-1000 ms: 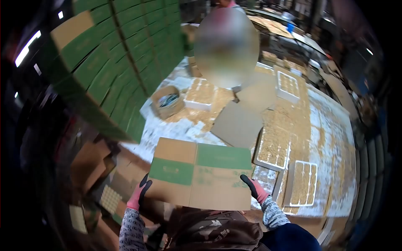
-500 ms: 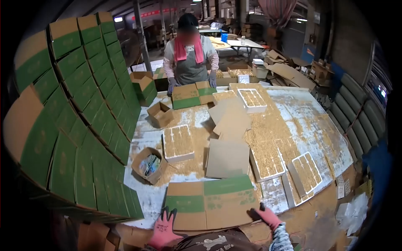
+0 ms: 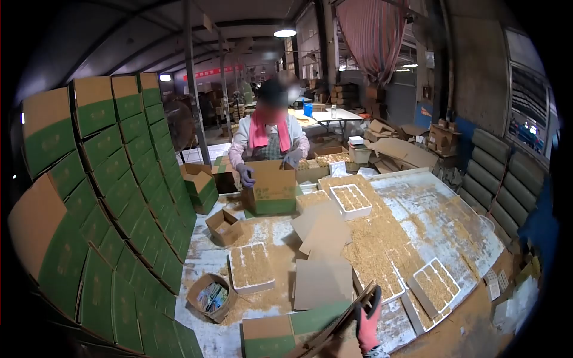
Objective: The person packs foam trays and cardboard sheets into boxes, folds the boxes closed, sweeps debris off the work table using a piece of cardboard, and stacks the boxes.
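Note:
A green-and-brown cardboard box (image 3: 268, 337) lies at the near edge of the table, cut off by the bottom of the view. My right hand (image 3: 369, 327), in a pink glove with dark fingertips, is closed around the edge of a raised cardboard flap (image 3: 331, 328) on this box. The flap stands tilted up and is seen nearly edge-on. My left hand is out of view. Beyond the box lie grey cardboard sheets (image 3: 322, 284). To their right, white foam trays (image 3: 437, 287) hold a tan, crumbly material.
Green-and-brown boxes (image 3: 101, 152) are stacked high along the left. A carton of small packets (image 3: 213, 296) and a small open carton (image 3: 223, 227) stand on the table (image 3: 412, 203). Across it, a person's gloved hands (image 3: 246, 175) hold an open box (image 3: 271, 191).
My right hand has lifted the box flap, while my left hand has left the view. The view has tilted upward. Across the table, the person's box now stands open and upright.

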The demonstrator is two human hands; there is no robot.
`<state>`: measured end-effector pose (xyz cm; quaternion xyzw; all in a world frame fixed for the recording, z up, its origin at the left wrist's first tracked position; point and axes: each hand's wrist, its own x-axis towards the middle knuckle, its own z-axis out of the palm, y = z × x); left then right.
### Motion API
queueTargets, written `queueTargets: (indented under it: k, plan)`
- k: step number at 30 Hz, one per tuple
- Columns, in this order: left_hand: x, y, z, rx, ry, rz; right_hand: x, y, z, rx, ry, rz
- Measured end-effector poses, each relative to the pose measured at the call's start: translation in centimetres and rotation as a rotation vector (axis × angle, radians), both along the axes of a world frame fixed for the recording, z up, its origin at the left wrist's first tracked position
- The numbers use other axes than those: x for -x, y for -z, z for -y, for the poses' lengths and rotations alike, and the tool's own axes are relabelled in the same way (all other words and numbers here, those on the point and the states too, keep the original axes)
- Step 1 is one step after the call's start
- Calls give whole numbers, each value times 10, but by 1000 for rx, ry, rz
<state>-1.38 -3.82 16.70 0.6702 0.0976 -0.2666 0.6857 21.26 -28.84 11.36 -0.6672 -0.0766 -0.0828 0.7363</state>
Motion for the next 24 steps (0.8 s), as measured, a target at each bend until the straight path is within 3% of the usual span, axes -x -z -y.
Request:
queueTargets:
  k: [1, 2, 3, 4, 5, 6, 8, 9, 11, 13, 15, 17, 18, 19, 20, 21, 22, 23, 24]
  plan:
    - [12, 12, 0, 435, -372, -174, 4, 3, 8, -105, 7, -24]
    - [4, 51, -14, 49, -131, 111, 9, -5, 13, -16, 52, -5]
    - [1, 39, -14, 41, -148, 113, 13, -13, 16, 71, 96, 16]
    - [-7, 20, -8, -180, -236, 206, 12, -13, 17, 182, 174, 116]
    - [-13, 10, 0, -402, -322, 298, 18, -38, 12, 169, 82, 146]
    - [-26, 14, 5, -617, -312, 574, 15, -49, 7, 377, -182, 325]
    - [-40, -2, 35, -790, -289, 794, 26, -45, -17, 776, -647, 661]
    - [-44, 9, 35, -835, 77, 539, 30, -30, -40, 962, -851, 825]
    - [-34, 10, 19, -853, 579, 766, 11, 12, -58, 1198, -987, 973]
    - [-13, -36, 19, -294, 404, 432, -1, 22, -61, 1235, -959, 1008]
    - [-2, -42, 26, -765, 434, 618, -5, 37, -63, 1212, -1063, 987]
    - [-23, 74, -6, -768, -199, 665, -17, 11, -74, 1268, -1290, 781]
    - [-32, 64, 5, -1324, -359, 570, -33, -5, -81, 1006, -1545, 510]
    - [-48, 97, -4, -859, -449, 476, -47, -49, -92, 889, -1725, 363]
    - [-53, 114, -4, -660, -519, 567, -45, -88, -87, 955, -1355, 303]
    - [-57, 123, -1, -451, -585, 655, -54, -99, -88, 766, -1152, 236]
    - [-53, 121, -1, -378, -587, 568, -60, -113, -85, 472, -1013, 127]
    - [-47, 118, -3, -303, -588, 478, -58, -125, -85, 375, -763, 508]
    - [-46, 126, -7, -360, -577, 488, -59, -99, -86, 765, -508, 711]
